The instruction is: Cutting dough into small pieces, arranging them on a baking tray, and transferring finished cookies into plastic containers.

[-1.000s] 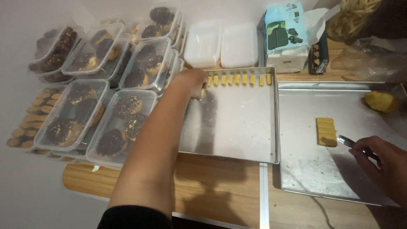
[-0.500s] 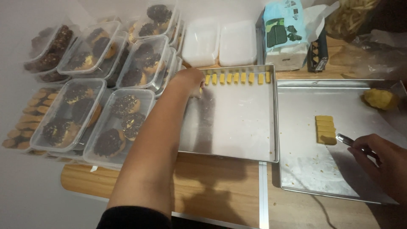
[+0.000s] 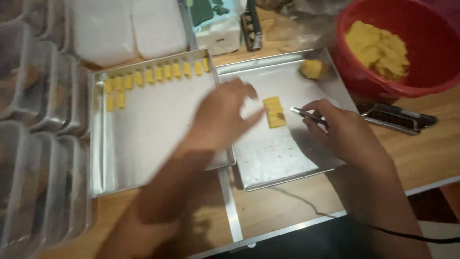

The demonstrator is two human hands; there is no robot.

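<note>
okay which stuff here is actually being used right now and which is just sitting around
In use: left hand, right hand holding a metal tool, yellow dough strip, both baking trays.

Lying about: red bowl, plastic containers, white lids.

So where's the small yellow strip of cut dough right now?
In the head view, the small yellow strip of cut dough lies on the right-hand metal tray, between the left hand and the right hand, which holds a thin metal tool.

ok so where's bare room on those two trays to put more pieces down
Left tray: wide bare sheet below the dough pieces lined along its far edge. Right tray: free near corner below the yellow strip. It is crowded mid-tray, where the left hand and the right hand with its metal tool flank the strip.
</note>
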